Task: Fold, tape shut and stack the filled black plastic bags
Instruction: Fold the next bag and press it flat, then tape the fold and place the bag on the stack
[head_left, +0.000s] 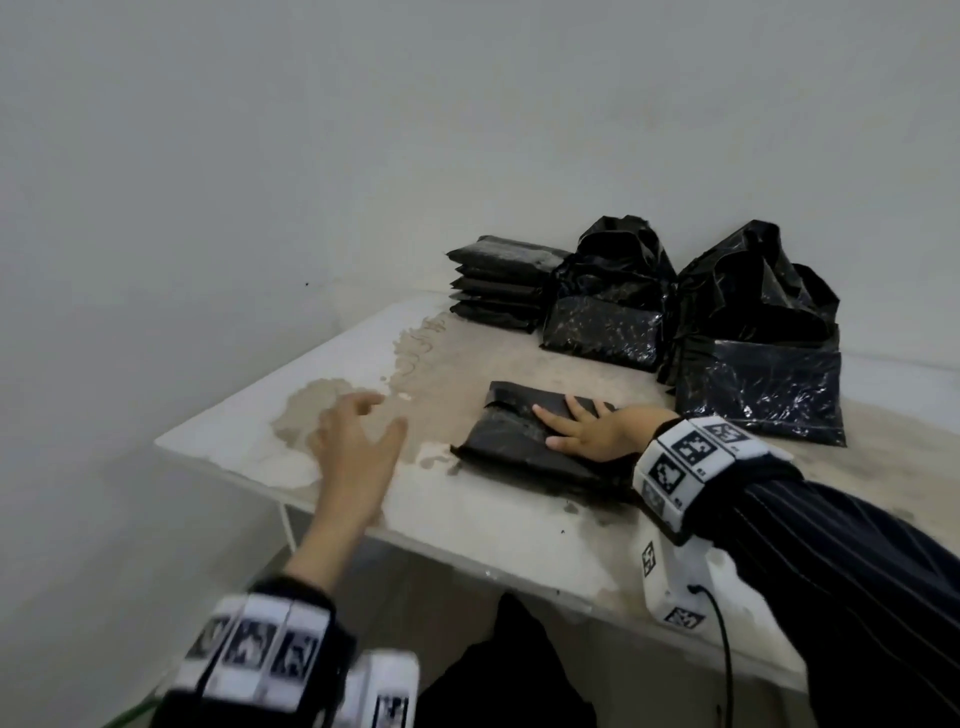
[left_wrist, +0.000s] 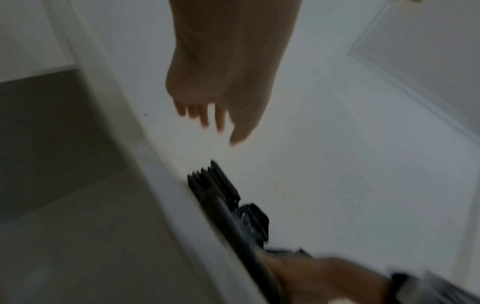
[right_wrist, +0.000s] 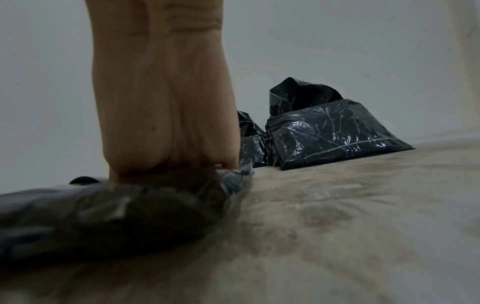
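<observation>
A folded black bag (head_left: 524, 441) lies flat on the white table (head_left: 483, 525). My right hand (head_left: 587, 431) presses down on its right part with straight fingers; the right wrist view shows the palm (right_wrist: 166, 115) on the bag (right_wrist: 109, 209). My left hand (head_left: 358, 447) hovers over the table to the bag's left, fingers spread and holding nothing, as the blurred left wrist view of the hand (left_wrist: 223, 86) also shows. A stack of several folded bags (head_left: 498, 291) stands at the back by the wall. Two unfolded filled bags (head_left: 608, 306) (head_left: 753, 353) sit to its right.
The table top carries brown dusty stains (head_left: 322, 405) on its left part and around the bags. A grey wall (head_left: 311, 156) rises right behind the table. The table's near edge and left corner (head_left: 161, 441) drop off to the floor.
</observation>
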